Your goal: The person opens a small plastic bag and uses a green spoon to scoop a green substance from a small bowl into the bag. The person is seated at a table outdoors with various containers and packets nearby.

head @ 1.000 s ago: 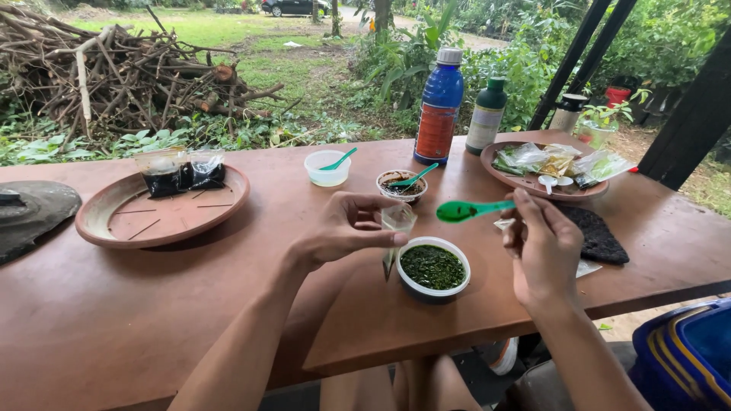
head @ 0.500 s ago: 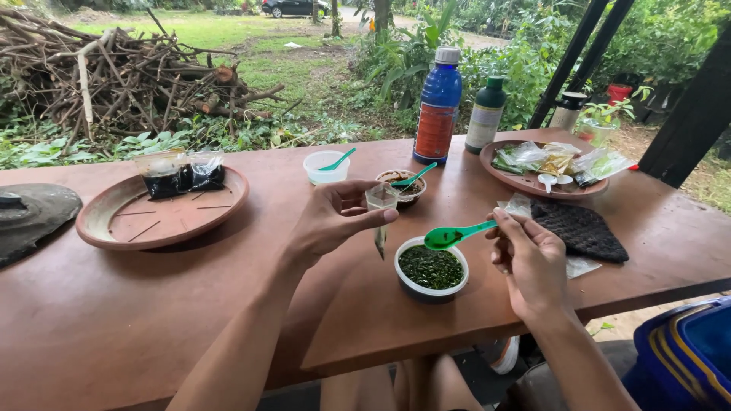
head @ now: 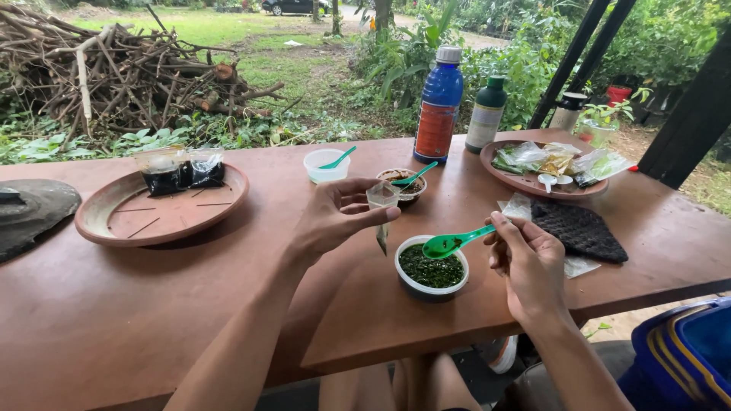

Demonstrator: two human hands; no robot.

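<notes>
Your landmark is the long wooden table (head: 228, 304), and everything sits on it or just above it. On its left part lies a wide clay dish (head: 152, 217) with dark filled packets (head: 183, 173) at its far rim; at the right a second clay dish (head: 525, 179) holds mixed packets, with a blue bottle (head: 439, 106) and a green bottle (head: 486, 116) beside it.

Near the table's front edge stands the white bowl of green flakes (head: 431, 268). Just above it your right hand (head: 525, 262) is closed around the handle of a green spoon (head: 457, 241), whose scoop looks nearly empty. Your left hand (head: 335, 217) pinches a small clear packet (head: 382, 199) open, above the table beside the bowl.

As I judge it, the packet is only partly filled, so more spooning and closing remain.
</notes>
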